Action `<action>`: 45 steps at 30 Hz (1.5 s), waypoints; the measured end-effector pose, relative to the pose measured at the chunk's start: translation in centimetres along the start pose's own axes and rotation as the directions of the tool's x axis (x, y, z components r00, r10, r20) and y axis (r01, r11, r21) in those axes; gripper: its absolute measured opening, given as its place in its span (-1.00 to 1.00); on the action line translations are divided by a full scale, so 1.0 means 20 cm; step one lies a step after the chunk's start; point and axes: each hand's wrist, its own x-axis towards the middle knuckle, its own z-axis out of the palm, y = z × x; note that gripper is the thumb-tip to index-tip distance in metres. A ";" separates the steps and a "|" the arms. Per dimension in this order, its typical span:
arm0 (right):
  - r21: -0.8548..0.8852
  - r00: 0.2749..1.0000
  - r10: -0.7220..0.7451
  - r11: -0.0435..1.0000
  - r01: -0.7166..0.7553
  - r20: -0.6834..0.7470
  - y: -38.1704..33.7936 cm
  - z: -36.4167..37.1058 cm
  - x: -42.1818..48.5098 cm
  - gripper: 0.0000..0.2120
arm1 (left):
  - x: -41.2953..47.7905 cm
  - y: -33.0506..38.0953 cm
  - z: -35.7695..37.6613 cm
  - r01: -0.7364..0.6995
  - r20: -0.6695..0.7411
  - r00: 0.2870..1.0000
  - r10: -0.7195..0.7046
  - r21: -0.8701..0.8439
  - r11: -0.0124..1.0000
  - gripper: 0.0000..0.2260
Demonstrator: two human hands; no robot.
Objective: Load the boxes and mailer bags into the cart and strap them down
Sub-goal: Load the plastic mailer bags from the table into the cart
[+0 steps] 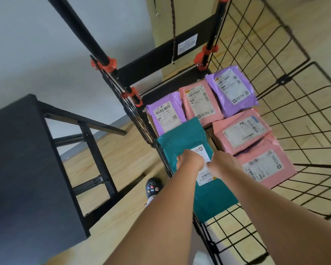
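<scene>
Teal mailer bag (181, 142) — label (204, 176) blurred — under left hand (190, 159) and right hand (223, 165); grip unclear.

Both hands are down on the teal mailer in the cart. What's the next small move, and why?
Probably settle the teal mailer flat and lift the left hand and right hand off: it already lies in the cart beside the pink mailers and purple mailers, and the strap cord hangs unused.
</scene>
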 end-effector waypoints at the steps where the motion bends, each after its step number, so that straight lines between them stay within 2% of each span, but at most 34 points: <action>1: -0.002 1.000 -0.015 1.000 0.015 -0.013 -0.01 -0.02 -0.03 -0.83 | -0.03 0.00 -0.02 -0.023 -0.023 0.999 0.024 0.023 0.999 -0.61; 7: -0.078 0.989 -0.126 0.990 0.119 -0.083 -0.07 -0.19 -0.23 -0.95 | -0.25 -0.01 -0.12 -0.181 -0.107 0.974 0.198 0.154 0.971 -0.63; 10: -0.148 0.978 -0.165 0.978 0.146 -0.127 -0.12 -0.30 -0.36 -0.93 | -0.38 -0.02 -0.20 -0.228 -0.149 0.953 0.262 0.215 0.950 -0.72; 12: -0.175 0.970 -0.186 0.972 0.159 -0.154 -0.17 -0.36 -0.45 -0.87 | -0.47 -0.03 -0.25 -0.253 -0.181 0.939 0.294 0.217 0.943 -0.75; 17: -0.272 0.949 -0.253 0.942 0.198 -0.186 -0.31 -0.44 -0.65 -0.91 | -0.61 -0.13 -0.43 -0.292 -0.334 0.879 0.341 0.190 0.937 -0.71; 20: -0.283 0.932 -0.289 0.933 0.223 -0.219 -0.38 -0.44 -0.77 -0.97 | -0.65 -0.28 -0.53 -0.304 -0.401 0.842 0.361 0.200 0.931 -0.74; 26: -0.383 0.847 -0.450 0.863 0.330 -0.283 -0.64 -0.30 -1.01 -0.99 | -0.73 -0.74 -0.71 -0.262 -0.494 0.793 0.358 0.254 0.931 -0.76; 28: -0.403 0.819 -0.504 0.833 0.378 -0.274 -0.76 -0.19 -1.11 -0.92 | -0.75 -0.94 -0.76 -0.259 -0.499 0.796 0.343 0.231 0.938 -0.76; 32: -0.503 0.787 -0.586 0.748 0.433 -0.193 -1.00 0.07 -1.36 -0.79 | -0.78 -1.38 -0.84 -0.227 -0.529 0.797 0.292 0.185 0.956 -0.67; 37: -0.623 0.745 -0.667 0.591 0.513 -0.020 -1.32 0.41 -1.70 -0.75 | -0.84 -1.93 -0.93 -0.188 -0.660 0.724 0.203 0.095 0.978 -0.70; 40: -0.624 0.671 -0.741 0.530 0.574 -0.012 -1.46 0.63 -1.86 -0.78 | -0.88 -2.22 -0.97 -0.166 -0.697 0.703 0.140 0.031 0.986 -0.70; 45: -0.650 0.639 -0.768 0.473 0.595 0.026 -1.67 0.97 -2.08 -0.72 | -0.91 -2.67 -1.00 -0.135 -0.735 0.676 0.048 -0.059 0.989 -0.68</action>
